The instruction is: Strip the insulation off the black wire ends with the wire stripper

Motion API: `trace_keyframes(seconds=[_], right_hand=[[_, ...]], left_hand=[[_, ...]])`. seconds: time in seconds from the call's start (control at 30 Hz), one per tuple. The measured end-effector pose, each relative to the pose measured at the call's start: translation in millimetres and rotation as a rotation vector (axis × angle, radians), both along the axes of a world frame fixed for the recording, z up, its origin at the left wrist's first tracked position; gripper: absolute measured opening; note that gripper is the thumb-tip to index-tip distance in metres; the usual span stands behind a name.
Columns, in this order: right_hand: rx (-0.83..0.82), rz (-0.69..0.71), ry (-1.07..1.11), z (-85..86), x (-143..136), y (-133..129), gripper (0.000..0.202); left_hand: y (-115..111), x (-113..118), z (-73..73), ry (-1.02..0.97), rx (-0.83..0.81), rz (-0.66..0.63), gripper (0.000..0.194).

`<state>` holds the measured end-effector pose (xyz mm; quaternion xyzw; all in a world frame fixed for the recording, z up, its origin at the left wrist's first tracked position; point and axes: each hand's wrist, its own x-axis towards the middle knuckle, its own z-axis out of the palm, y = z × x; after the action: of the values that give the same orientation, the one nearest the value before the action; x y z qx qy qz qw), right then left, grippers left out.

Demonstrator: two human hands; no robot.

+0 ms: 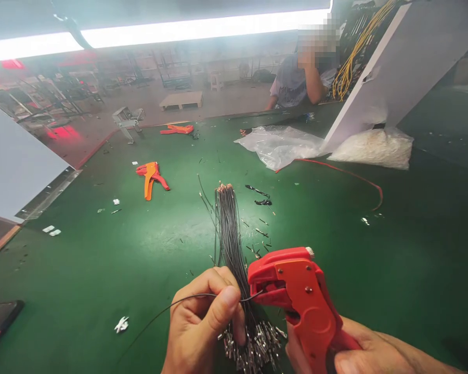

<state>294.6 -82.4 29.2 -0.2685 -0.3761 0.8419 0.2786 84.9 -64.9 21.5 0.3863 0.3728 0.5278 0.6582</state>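
My left hand (210, 317) pinches a thin black wire (191, 297) between thumb and forefinger. One end of that wire reaches into the jaws of a red wire stripper (296, 296), and the other trails off to the lower left. Wrapped round the stripper's handles is my right hand (359, 345), partly cut off by the frame edge. Behind and beneath my left hand lies a bundle of black wires (229, 223), with bare copper ends at the far side and metal terminals (257, 345) at the near side.
Wire scraps (261, 232) litter the green table (159, 234) right of the bundle. Two more strippers, one orange and red (152, 176), one farther back (177, 129), lie at left. Plastic bags (281, 145) rest at back right. A person (296, 78) sits across the table.
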Motion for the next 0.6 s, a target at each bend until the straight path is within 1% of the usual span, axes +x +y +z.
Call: trace_keyframes(seconds=[0.07, 0.13, 0.27, 0.3, 0.33, 0.43, 0.47, 0.6], right_hand=[[0.008, 0.040, -0.017, 1.9, -3, 1, 0.049], [0.020, 0.046, -0.007, 2.3, -5, 0, 0.053], [0.035, -0.064, 0.040, -1.5, -11, -1, 0.056], [0.048, -0.075, 0.045, -3.4, -12, 0, 0.056], [0.068, -0.052, 0.046, -5.7, -12, 1, 0.056], [0.130, 0.086, 0.042, -13.6, -10, 5, 0.057], [0.130, 0.100, 0.036, -16.5, -8, 5, 0.058], [0.080, 0.035, -0.024, -29.8, 2, 0, 0.053]], left_hand=[[0, 1, 1.9, -0.044, -0.084, -0.021, 0.036], [1, 2, 4.0, -0.080, -0.135, -0.035, 0.035], [4, 3, 7.2, -0.170, -0.197, -0.076, 0.033], [5, 3, 7.5, -0.197, -0.217, -0.082, 0.033], [5, 3, 7.3, -0.221, -0.240, -0.083, 0.033], [8, 2, 3.3, -0.274, -0.304, -0.084, 0.032], [8, 2, 0.8, -0.280, -0.309, -0.091, 0.033], [9, 5, -11.1, -0.277, -0.288, -0.127, 0.035]])
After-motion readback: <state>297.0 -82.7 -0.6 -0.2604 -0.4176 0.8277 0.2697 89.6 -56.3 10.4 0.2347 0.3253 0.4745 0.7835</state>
